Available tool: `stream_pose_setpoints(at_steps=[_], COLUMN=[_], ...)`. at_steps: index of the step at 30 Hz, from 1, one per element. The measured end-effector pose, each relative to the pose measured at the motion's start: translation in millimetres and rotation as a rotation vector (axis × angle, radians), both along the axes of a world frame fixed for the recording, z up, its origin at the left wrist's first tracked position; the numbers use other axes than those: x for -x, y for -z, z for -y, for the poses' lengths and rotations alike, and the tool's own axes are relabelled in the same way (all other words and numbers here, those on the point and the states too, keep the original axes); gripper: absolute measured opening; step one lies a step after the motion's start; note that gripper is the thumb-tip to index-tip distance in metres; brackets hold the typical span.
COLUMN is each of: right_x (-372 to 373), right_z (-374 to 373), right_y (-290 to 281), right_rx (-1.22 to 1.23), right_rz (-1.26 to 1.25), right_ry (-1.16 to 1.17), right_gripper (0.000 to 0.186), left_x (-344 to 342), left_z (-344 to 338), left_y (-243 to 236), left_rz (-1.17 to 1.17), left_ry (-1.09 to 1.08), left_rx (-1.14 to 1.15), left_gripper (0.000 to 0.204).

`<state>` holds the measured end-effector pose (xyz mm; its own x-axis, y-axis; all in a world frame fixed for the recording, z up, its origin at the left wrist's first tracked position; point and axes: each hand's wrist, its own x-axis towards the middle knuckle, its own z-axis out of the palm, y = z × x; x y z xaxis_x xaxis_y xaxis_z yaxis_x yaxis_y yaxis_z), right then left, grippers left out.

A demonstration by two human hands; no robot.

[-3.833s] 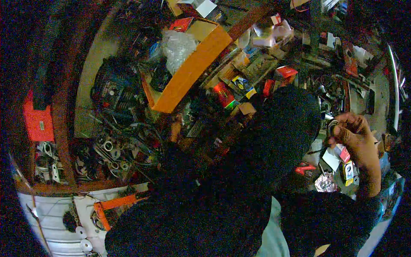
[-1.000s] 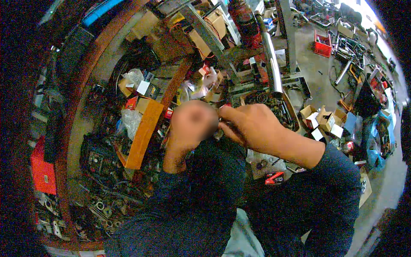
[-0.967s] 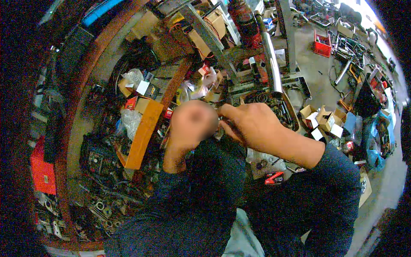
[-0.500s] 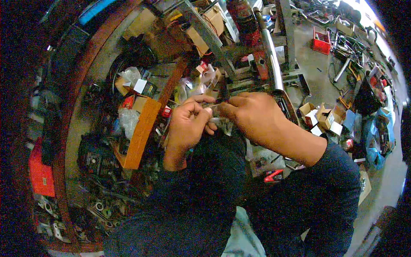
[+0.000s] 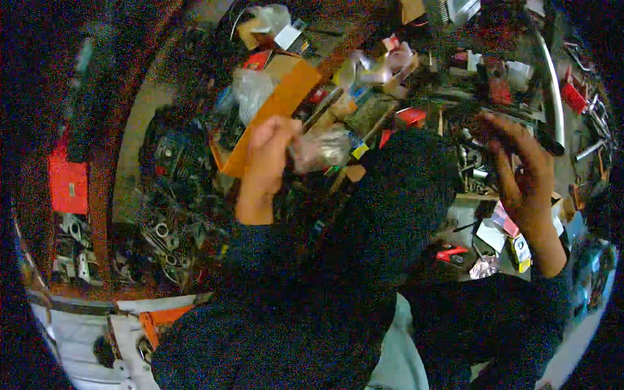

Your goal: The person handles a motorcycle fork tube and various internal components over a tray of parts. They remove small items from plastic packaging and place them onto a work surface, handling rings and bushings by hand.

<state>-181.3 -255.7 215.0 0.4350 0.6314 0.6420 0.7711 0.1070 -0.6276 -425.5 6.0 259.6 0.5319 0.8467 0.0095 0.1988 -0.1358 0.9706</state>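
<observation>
My left hand point(image 5: 265, 166) is closed, with a crumpled clear plastic bag point(image 5: 328, 147) hanging from its fingers beside an orange-brown board point(image 5: 281, 97). Motion blur smears the bag, and its contents cannot be made out. Well off to the right, my right hand point(image 5: 528, 162) is raised with fingers apart and holds nothing. Beneath it lie small metal parts point(image 5: 478, 170) in a tray and a pink-and-white packet point(image 5: 504, 220). My dark-clothed leg point(image 5: 406, 201) is between the two hands.
Red-and-black pliers-like tool point(image 5: 451, 253) and a yellow-and-white box point(image 5: 520, 252) lie at the right. A long chrome tube point(image 5: 551, 91) stands beyond my right hand. Greasy metal parts point(image 5: 166, 244) crowd the left, near a red box point(image 5: 69, 187).
My hands were together at the middle over clear plastic; they are now far apart. The right hand has let go and swung right, while the left keeps the bag. The view has shifted.
</observation>
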Motion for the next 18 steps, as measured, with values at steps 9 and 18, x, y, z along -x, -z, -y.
stream_pose_setpoints(at_steps=[9, 18], right_x=[-9, -11], right_z=[12, 23], right_y=[37, 20], right_rx=[0.257, 0.379], right_rz=[-0.332, -0.357], right_ry=[-0.172, -0.19], right_gripper=[0.025, 0.026], left_x=[68, 127], left_z=[-46, -129], left_y=[110, 224], left_rz=[-0.787, -0.838], left_ry=[0.139, -0.176], left_rx=[-0.729, -0.789], left_gripper=[0.025, 0.022])
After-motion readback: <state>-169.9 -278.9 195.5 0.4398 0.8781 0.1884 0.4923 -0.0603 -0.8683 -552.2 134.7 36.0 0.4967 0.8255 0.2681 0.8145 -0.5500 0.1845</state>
